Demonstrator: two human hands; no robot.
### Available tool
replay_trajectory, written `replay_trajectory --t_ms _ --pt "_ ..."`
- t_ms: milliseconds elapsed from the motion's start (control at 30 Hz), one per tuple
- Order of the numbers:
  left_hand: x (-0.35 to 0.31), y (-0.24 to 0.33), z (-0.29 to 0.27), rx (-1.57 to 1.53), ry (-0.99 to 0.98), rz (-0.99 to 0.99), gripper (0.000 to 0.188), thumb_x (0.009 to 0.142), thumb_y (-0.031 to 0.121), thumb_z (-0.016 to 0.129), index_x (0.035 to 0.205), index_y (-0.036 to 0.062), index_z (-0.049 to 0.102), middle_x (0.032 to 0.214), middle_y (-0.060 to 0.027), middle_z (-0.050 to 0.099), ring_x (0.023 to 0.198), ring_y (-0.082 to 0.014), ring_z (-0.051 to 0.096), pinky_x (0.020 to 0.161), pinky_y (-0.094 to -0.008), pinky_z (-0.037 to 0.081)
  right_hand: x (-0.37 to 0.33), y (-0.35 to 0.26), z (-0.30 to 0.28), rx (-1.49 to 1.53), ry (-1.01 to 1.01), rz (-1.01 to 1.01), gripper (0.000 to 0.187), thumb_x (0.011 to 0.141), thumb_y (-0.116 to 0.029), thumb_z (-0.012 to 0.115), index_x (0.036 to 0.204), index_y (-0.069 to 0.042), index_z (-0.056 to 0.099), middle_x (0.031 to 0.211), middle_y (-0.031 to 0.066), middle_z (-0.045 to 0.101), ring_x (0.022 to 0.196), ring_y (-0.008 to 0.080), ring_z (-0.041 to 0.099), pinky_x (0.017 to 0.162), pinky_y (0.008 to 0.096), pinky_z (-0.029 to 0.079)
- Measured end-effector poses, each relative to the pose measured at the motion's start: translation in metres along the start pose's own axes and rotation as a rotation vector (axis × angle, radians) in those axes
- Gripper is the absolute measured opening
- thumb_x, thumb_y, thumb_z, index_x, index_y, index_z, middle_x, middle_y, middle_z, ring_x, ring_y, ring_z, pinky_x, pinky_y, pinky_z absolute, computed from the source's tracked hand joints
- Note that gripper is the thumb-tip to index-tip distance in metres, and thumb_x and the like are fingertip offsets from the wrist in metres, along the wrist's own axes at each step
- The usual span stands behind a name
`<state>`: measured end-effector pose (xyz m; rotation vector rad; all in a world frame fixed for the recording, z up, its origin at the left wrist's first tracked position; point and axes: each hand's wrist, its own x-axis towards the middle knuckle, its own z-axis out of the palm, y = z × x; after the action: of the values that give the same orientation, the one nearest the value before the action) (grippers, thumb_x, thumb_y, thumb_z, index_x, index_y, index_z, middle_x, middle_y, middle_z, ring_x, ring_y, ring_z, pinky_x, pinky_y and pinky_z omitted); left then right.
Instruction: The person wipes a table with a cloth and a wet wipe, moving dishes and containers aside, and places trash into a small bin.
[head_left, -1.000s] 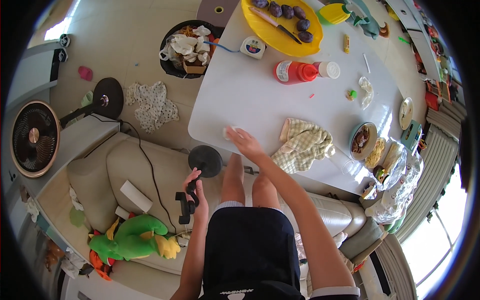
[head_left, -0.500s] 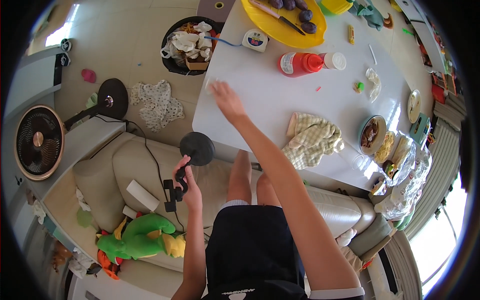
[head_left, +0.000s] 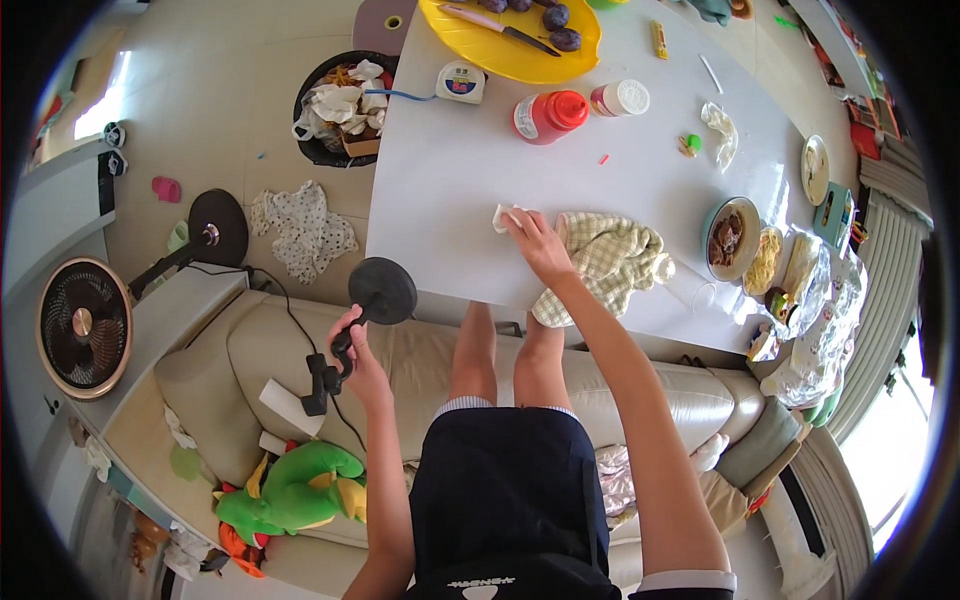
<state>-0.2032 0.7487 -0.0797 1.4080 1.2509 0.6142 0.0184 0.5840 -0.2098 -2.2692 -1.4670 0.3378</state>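
Observation:
My left hand [head_left: 364,362] is wrapped round the neck of a black stand [head_left: 386,292]. The stand's round base points up and away from me, just off the table's near-left edge, and its clamp end hangs below my hand. On the white table [head_left: 440,190], my right hand [head_left: 541,250] pinches a crumpled white tissue [head_left: 502,217] at its fingertips. A green-and-white checked cloth [head_left: 612,262] lies bunched right beside that hand.
Across the table are a red squeeze bottle [head_left: 548,117], a lidded cup [head_left: 620,98], a tape measure [head_left: 461,82], a yellow plate [head_left: 520,60] with plums and a knife, and a bowl of food [head_left: 731,239]. A full trash bin [head_left: 310,140] stands left; a sofa [head_left: 660,395] lies behind.
My right hand has swept from the table's left edge rightward and nearer, bringing the tissue next to the checked cloth. The stand in my left hand has shifted and tilted slightly.

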Motion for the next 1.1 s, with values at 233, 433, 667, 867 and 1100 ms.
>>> replay_trajectory --t_ms 233,433,667,867,1100 --pt "-0.004 -0.004 -0.037 0.017 0.079 0.032 0.019 0.09 0.014 0.046 0.102 -0.001 0.046 0.109 -0.0135 0.052 0.104 -0.0219 0.05 0.091 -0.0323 0.042 -0.067 -0.019 0.004 0.071 -0.406 -0.082 0.049 0.072 -0.001 0.049 0.12 -0.006 0.043 0.12 0.01 0.043 0.108 0.025 0.044 0.082 0.0344 0.045" --pt "-0.014 -0.02 -0.064 0.124 0.149 -0.025 0.016 0.089 0.011 0.045 0.1 0.0 0.047 0.105 -0.0112 0.053 0.103 -0.021 0.051 0.09 -0.0314 0.041 -0.055 -0.058 0.075 0.199 -0.274 -0.444 0.045 0.076 -0.007 0.047 0.121 -0.004 0.041 0.115 0.0102 0.048 0.108 0.0248 0.047 0.083 0.0341 0.045" --pt "-0.03 -0.022 -0.069 0.068 0.179 -0.021 0.014 0.089 0.009 0.046 0.098 -0.002 0.046 0.103 -0.0113 0.053 0.101 -0.022 0.051 0.086 -0.0314 0.045 0.056 -0.138 0.101 0.177 -0.151 -0.164 0.043 0.073 -0.007 0.05 0.116 -0.004 0.047 0.106 0.0096 0.048 0.096 0.0244 0.05 0.077 0.0311 0.047" --pt "-0.036 -0.027 -0.067 0.041 0.179 -0.074 0.015 0.089 0.01 0.046 0.099 -0.0012 0.045 0.103 -0.0116 0.053 0.102 -0.0222 0.051 0.087 -0.0317 0.044 0.021 -0.093 0.064 0.126 -0.086 0.102 0.044 0.07 -0.005 0.052 0.114 -0.009 0.049 0.108 0.0089 0.047 0.099 0.0267 0.047 0.076 0.0328 0.047" --pt "-0.029 -0.013 -0.045 0.06 0.133 -0.071 0.015 0.089 0.01 0.045 0.1 -0.0002 0.045 0.105 -0.0109 0.053 0.105 -0.0229 0.05 0.09 -0.0318 0.041 -0.048 -0.102 0.067 0.23 -0.192 -0.09 0.04 0.071 -0.003 0.05 0.111 -0.006 0.048 0.1 0.0071 0.048 0.093 0.0231 0.051 0.073 0.0332 0.047"
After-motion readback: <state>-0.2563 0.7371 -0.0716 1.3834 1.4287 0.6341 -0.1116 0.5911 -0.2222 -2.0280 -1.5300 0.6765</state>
